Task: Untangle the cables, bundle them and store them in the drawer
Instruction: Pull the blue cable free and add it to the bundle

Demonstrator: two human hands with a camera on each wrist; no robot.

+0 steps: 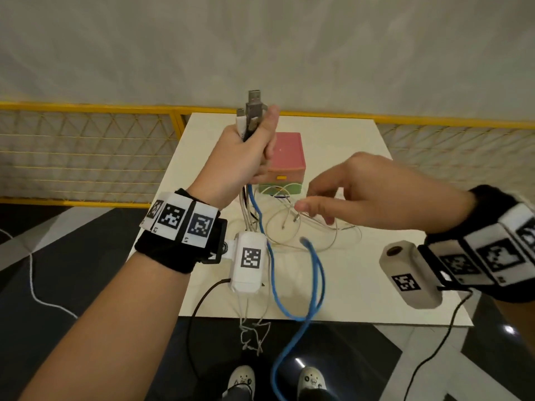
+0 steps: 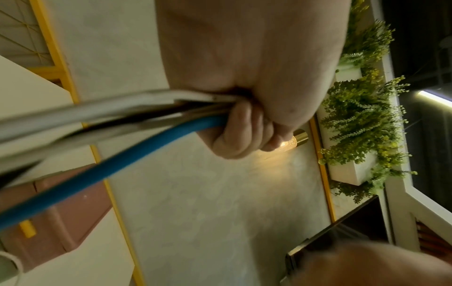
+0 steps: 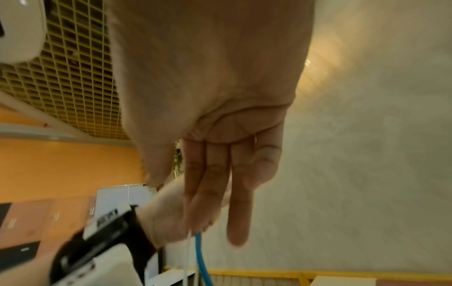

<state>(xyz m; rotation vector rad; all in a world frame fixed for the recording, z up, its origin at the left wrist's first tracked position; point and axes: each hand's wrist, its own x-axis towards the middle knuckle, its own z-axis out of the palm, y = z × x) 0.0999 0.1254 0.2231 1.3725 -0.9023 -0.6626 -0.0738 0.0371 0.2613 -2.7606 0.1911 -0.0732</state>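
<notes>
My left hand [image 1: 246, 157] is raised above the table and grips a bundle of cable ends, with USB plugs [image 1: 253, 111] sticking up out of the fist. From it hang a blue cable [image 1: 315, 273], white cables and a black one. The blue one loops down past the table's front edge. In the left wrist view the fingers [image 2: 244, 133] curl round the blue cable [image 2: 110, 164] and the grey ones. My right hand [image 1: 362, 192] hovers open just above loose thin white cables [image 1: 318, 230] on the table, its fingers [image 3: 220, 183] straight and holding nothing. The pink and green drawer box [image 1: 289, 151] stands behind, its drawers closed.
The white table [image 1: 362, 285] is small, and a yellow mesh fence [image 1: 86, 146] runs behind it along a pale wall. My shoes [image 1: 241, 377] stand on the dark floor below the front edge. Some cable ends dangle over that edge.
</notes>
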